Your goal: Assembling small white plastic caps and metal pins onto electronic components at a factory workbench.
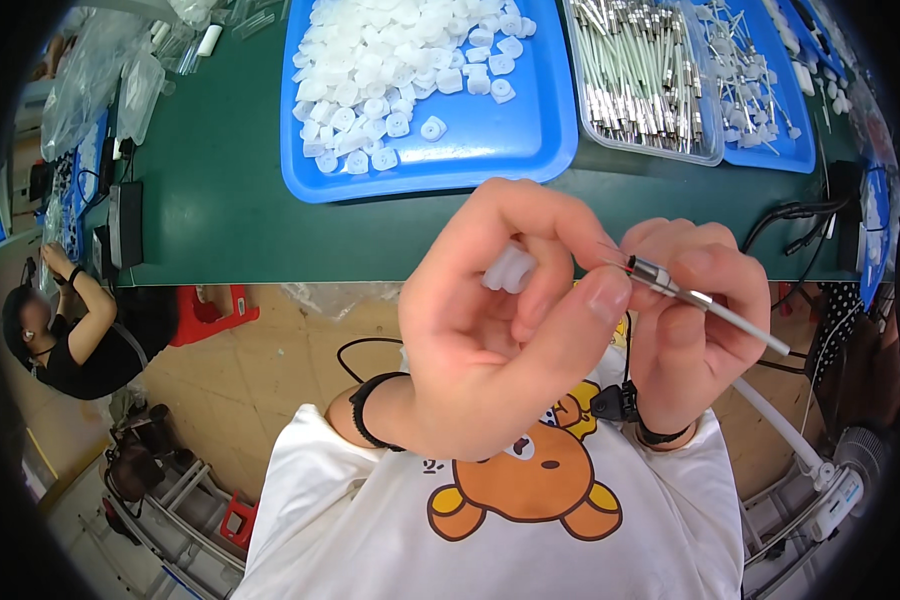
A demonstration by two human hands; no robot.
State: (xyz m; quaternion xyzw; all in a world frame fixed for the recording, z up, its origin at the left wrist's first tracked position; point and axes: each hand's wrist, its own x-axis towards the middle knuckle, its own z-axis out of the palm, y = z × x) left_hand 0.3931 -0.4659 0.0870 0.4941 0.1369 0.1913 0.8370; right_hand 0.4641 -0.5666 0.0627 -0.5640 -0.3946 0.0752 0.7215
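A: Where is the slim rod (745,326)?
B: It is in the right hand (685,330), whose fingers are bent closely around its metal sleeve (651,274). The rod is tilted, with its pale end pointing down to the right.
A: And the left hand (515,335)?
B: Its curled fingers hold a small white piece (510,269). Its thumb and index finger are narrow, just beside the thin wires (618,266) at the rod's tip; if they pinch these wires, I cannot tell.
A: What is on the green table (220,220)?
B: A blue tray (510,140) bears many white pieces. To its right there is a clear container (660,153), filled with similar rods, and beside this one a second blue tray (770,160), which carries rods and white parts
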